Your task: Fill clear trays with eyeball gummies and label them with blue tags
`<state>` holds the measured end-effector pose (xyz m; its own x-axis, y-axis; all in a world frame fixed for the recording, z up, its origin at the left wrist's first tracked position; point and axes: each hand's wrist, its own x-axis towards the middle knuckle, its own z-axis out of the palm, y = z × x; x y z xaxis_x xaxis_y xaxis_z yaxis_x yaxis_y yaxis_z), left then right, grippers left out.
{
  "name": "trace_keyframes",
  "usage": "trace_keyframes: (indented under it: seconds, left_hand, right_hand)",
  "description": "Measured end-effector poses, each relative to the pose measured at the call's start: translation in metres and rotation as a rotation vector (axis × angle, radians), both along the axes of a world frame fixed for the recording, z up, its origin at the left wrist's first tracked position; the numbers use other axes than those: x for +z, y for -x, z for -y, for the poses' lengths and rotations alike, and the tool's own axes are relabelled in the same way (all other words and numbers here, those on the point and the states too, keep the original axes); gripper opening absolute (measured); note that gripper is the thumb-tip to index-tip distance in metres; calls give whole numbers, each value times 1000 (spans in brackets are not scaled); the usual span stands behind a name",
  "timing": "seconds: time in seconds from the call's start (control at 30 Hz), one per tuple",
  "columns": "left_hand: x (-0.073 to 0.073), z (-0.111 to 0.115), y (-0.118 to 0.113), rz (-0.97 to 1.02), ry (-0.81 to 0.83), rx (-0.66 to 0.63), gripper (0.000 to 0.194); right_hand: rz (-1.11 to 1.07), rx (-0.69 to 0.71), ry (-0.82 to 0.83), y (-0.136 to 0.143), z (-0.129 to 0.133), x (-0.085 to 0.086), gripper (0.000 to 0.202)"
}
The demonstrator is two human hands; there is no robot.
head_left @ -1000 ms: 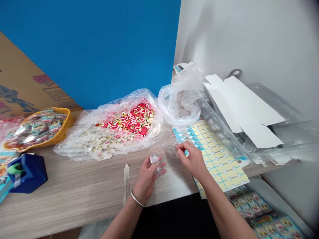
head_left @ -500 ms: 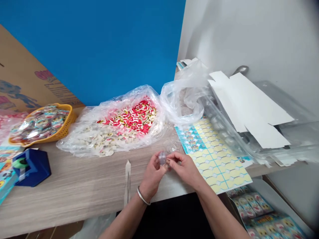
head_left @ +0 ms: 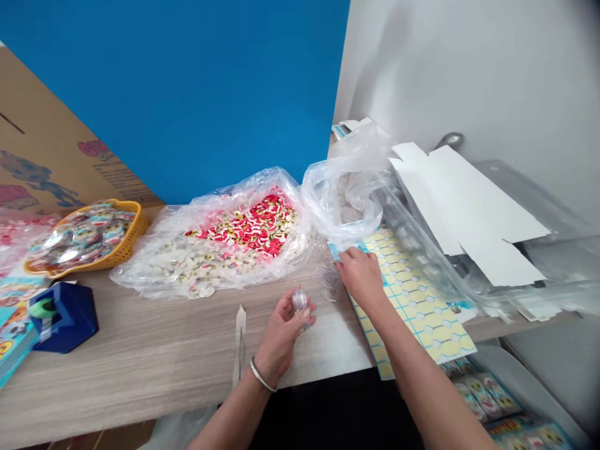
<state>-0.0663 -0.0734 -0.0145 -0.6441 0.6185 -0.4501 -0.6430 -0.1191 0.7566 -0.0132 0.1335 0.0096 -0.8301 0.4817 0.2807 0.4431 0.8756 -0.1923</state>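
Near the table's front edge my left hand (head_left: 281,334) holds a small clear plastic piece (head_left: 300,300) between thumb and fingers. My right hand (head_left: 360,275) rests over the upper left part of a yellow and blue sticker sheet (head_left: 422,306). Its fingertips are bent down and hidden, so what they hold, if anything, cannot be seen. Thin clear plastic pieces (head_left: 328,281) lie on the table just left of that hand. Behind the hands lies an open clear bag (head_left: 159,256) full of small red, white and yellow pieces.
A yellow basket (head_left: 134,234) of wrapped items and a blue tape dispenser (head_left: 79,315) stand at the left. White card (head_left: 459,194) lies on clear plastic trays at the right. A narrow strip (head_left: 240,344) lies left of my left hand.
My right hand has left my left hand and moved up and right to the sticker sheet. My left hand keeps the clear piece and has shifted slightly left. The view has shifted a little.
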Motion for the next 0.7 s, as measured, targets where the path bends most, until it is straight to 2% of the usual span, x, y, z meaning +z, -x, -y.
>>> trace_keyframes:
  seconds: [0.07,0.2,0.3,0.53,0.63,0.7]
  left_hand:
    - [-2,0,1,-2,-3,-12,64]
    - [-9,-3,0,-49,-58,-30,60]
    - [-9,-6,-2,-58,-66,-52,58]
    - [1,-2,-6,35,-91,-58,59]
    - [0,-1,-4,11,-62,-46,61]
    - [-2,-1,-2,-2,-30,-29,63]
  right_hand:
    - [-87,44,148,-7,12,-1,15]
    - [-242,247,781,-29,53,1,12]
    - [-264,240,1079,-36,72,-1,11]
    - [-320,165,1334,-40,71,-10,17]
    - [-305,169,1283,-43,72,-8,17]
    - [-298,167,1129,-42,68,-4,16]
